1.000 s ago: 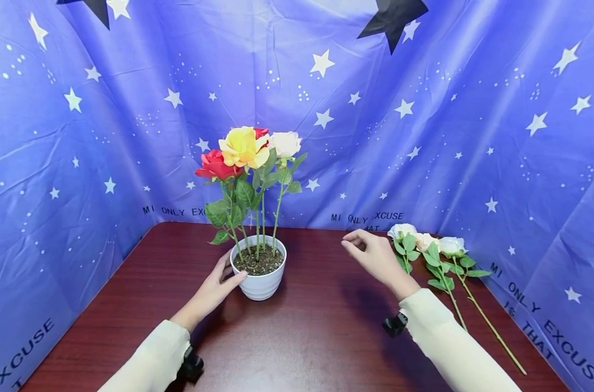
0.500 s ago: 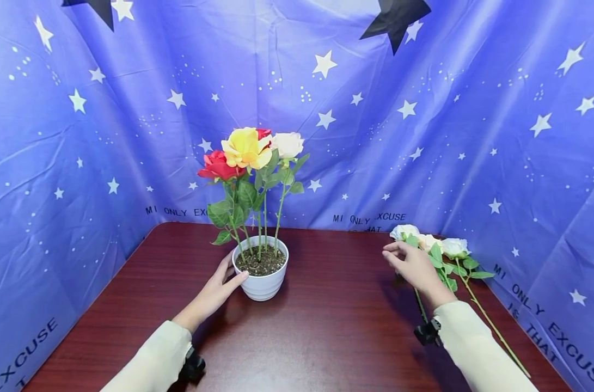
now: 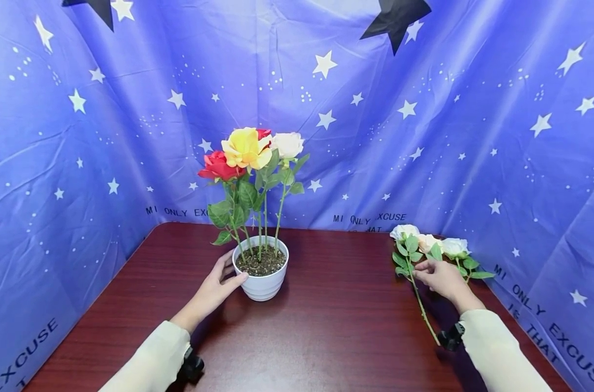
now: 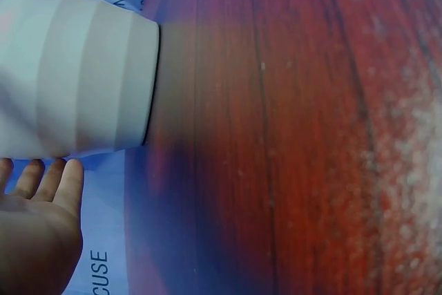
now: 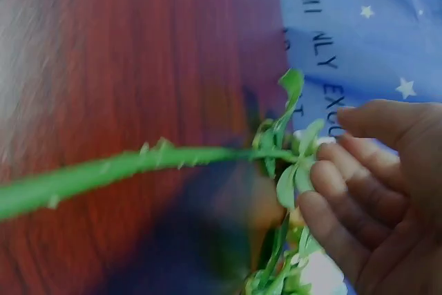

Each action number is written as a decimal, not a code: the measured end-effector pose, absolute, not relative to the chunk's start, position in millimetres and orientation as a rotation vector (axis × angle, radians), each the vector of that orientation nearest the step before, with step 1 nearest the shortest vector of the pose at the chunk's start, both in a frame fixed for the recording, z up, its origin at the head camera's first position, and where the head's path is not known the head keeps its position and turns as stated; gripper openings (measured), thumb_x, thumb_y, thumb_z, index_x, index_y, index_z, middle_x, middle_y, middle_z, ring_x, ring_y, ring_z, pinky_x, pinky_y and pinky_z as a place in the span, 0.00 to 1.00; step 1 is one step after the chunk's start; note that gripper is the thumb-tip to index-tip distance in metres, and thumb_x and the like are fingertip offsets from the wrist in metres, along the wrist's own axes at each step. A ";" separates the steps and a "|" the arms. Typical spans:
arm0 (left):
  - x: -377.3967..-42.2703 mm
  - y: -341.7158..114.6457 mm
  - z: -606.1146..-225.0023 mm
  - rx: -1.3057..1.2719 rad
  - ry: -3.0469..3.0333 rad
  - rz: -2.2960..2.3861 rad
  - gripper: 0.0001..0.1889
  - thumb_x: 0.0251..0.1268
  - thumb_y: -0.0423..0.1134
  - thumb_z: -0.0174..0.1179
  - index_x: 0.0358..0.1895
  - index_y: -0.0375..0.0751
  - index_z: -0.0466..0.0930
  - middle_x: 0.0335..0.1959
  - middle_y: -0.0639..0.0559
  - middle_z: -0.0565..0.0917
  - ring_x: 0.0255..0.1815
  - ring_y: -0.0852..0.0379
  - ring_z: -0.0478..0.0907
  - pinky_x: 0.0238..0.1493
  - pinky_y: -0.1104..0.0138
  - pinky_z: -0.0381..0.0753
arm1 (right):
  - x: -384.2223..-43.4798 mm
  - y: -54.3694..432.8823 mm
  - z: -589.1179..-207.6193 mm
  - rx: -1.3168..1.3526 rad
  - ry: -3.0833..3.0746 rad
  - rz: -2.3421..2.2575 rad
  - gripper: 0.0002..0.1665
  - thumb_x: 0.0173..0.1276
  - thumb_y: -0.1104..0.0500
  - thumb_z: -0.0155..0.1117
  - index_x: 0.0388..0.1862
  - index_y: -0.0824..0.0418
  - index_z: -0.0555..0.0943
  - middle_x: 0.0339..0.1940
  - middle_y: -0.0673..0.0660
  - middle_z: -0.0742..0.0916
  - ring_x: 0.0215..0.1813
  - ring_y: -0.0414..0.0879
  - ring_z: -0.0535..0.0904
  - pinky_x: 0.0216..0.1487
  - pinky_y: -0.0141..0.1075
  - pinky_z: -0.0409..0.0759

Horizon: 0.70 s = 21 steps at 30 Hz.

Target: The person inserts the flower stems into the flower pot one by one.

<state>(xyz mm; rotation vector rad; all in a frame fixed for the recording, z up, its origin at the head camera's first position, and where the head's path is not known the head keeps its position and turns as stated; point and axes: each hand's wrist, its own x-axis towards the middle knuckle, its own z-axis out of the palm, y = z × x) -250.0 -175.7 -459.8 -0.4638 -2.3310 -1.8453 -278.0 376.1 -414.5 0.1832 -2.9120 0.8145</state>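
My left hand rests against the left side of the white ribbed pot, thumb by the rim and fingers extended. In the left wrist view, its fingertips meet the pot wall. Soil fills the pot, and red, yellow and pale pink roses stand upright in it. At the right, my right hand is over the lying roses, its fingertips right at the stem of the leftmost white rose. The right wrist view shows thumb and fingers apart beside that green stem and its leaves. Part of the other stems is hidden beneath this hand.
A cream rose and another white rose lie beside the first, near the right table edge. Starry blue cloth hangs around the dark red wooden table. Each wrist carries a small black camera.
My right hand has moved right and down from above the middle of the table to the stem of the leftmost white rose. The left hand has stayed at the pot.
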 end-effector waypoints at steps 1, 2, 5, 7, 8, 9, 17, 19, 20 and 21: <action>-250.1 -176.0 -459.8 -0.470 -2.324 -1.845 0.38 0.71 0.35 0.62 0.78 0.37 0.52 0.71 0.31 0.65 0.70 0.36 0.66 0.66 0.53 0.72 | -277.2 377.0 -415.9 0.170 -2.938 0.841 0.18 0.70 0.55 0.66 0.47 0.71 0.83 0.31 0.57 0.88 0.27 0.47 0.82 0.28 0.39 0.80; -250.3 -176.2 -459.9 -0.473 -2.318 -1.847 0.38 0.71 0.35 0.62 0.78 0.37 0.52 0.71 0.31 0.65 0.69 0.36 0.67 0.66 0.54 0.72 | -276.7 377.4 -417.4 0.155 -2.962 0.870 0.19 0.70 0.56 0.67 0.47 0.72 0.83 0.30 0.56 0.88 0.27 0.48 0.82 0.28 0.38 0.81; -250.2 -176.5 -460.0 -0.488 -2.315 -1.847 0.37 0.71 0.35 0.62 0.78 0.37 0.52 0.71 0.31 0.65 0.69 0.36 0.67 0.65 0.54 0.72 | -276.8 377.9 -423.2 0.097 -3.010 0.928 0.20 0.69 0.57 0.67 0.47 0.75 0.82 0.28 0.56 0.87 0.29 0.48 0.83 0.28 0.38 0.84; -250.0 -176.5 -459.9 -0.492 -2.318 -1.845 0.38 0.71 0.35 0.62 0.78 0.36 0.52 0.71 0.31 0.65 0.69 0.36 0.67 0.65 0.53 0.72 | -277.9 377.8 -427.6 0.043 -3.030 0.953 0.22 0.69 0.56 0.67 0.48 0.76 0.81 0.28 0.55 0.87 0.30 0.47 0.83 0.30 0.39 0.85; -249.9 -176.5 -460.0 -0.490 -2.320 -1.846 0.38 0.71 0.35 0.62 0.78 0.37 0.52 0.71 0.31 0.65 0.69 0.36 0.67 0.65 0.53 0.72 | -278.9 377.8 -429.8 0.018 -3.032 0.970 0.22 0.69 0.56 0.68 0.48 0.76 0.81 0.28 0.55 0.87 0.30 0.47 0.83 0.30 0.39 0.86; -249.8 -176.6 -460.0 -0.490 -2.321 -1.844 0.38 0.71 0.36 0.62 0.78 0.37 0.52 0.71 0.31 0.65 0.69 0.36 0.67 0.65 0.53 0.72 | -280.0 377.8 -431.8 0.000 -3.037 0.976 0.23 0.69 0.56 0.68 0.49 0.76 0.81 0.27 0.55 0.87 0.30 0.46 0.83 0.30 0.39 0.86; -248.7 -176.7 -459.4 -0.462 -2.334 -1.848 0.38 0.71 0.36 0.62 0.78 0.37 0.52 0.71 0.32 0.65 0.69 0.37 0.67 0.65 0.54 0.72 | -288.1 373.4 -440.5 -0.070 -3.076 1.053 0.12 0.67 0.59 0.67 0.33 0.70 0.84 0.24 0.54 0.84 0.27 0.44 0.82 0.29 0.38 0.86; -248.3 -176.4 -458.4 -0.466 -2.339 -1.846 0.38 0.71 0.37 0.62 0.78 0.38 0.52 0.71 0.32 0.65 0.70 0.37 0.67 0.65 0.54 0.72 | -288.5 372.1 -441.6 -0.077 -3.071 1.091 0.11 0.66 0.60 0.65 0.29 0.68 0.83 0.24 0.54 0.83 0.27 0.44 0.82 0.30 0.38 0.87; -248.3 -176.3 -458.0 -0.465 -2.343 -1.847 0.38 0.71 0.37 0.62 0.78 0.38 0.51 0.72 0.32 0.65 0.70 0.37 0.66 0.65 0.54 0.71 | -288.1 371.3 -441.8 -0.074 -3.071 1.107 0.11 0.66 0.61 0.64 0.29 0.68 0.83 0.24 0.54 0.83 0.27 0.44 0.82 0.30 0.39 0.87; -248.1 -176.1 -457.3 -0.465 -2.344 -1.846 0.38 0.71 0.37 0.62 0.78 0.38 0.51 0.72 0.32 0.65 0.70 0.37 0.66 0.66 0.53 0.71 | -287.5 370.5 -441.6 -0.062 -3.072 1.115 0.10 0.66 0.61 0.64 0.28 0.68 0.82 0.23 0.53 0.83 0.27 0.44 0.82 0.31 0.39 0.87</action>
